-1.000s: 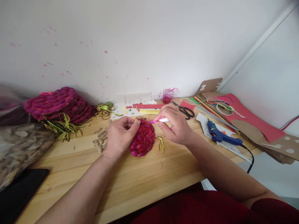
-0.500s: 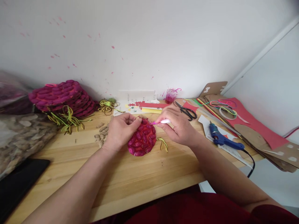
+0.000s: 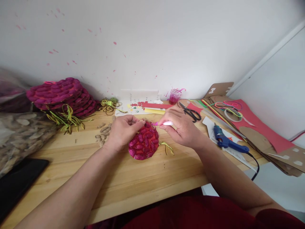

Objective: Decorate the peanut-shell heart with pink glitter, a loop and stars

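Note:
A round disc covered in magenta-painted peanut shells (image 3: 143, 143) lies on the wooden table (image 3: 147, 181). My left hand (image 3: 122, 131) grips the disc's upper left edge with curled fingers. My right hand (image 3: 181, 126) pinches a white paintbrush with a pink tip (image 3: 164, 123), whose tip touches the disc's top edge. A small bit of yellow-green cord (image 3: 167, 147) lies just right of the disc.
Stacked magenta shell discs (image 3: 59, 95) and yellow-green cords (image 3: 65, 119) sit at the back left, loose peanuts (image 3: 103, 133) nearby. A paint cup (image 3: 174, 96), scissors (image 3: 190, 112), blue glue gun (image 3: 227, 141), tape roll and coloured paper lie to the right. A bag of peanuts (image 3: 21, 133) is far left.
The view has shifted a little; the disc now lies slightly lower and flatter under my hands. Both hands keep their grips on the disc and brush.

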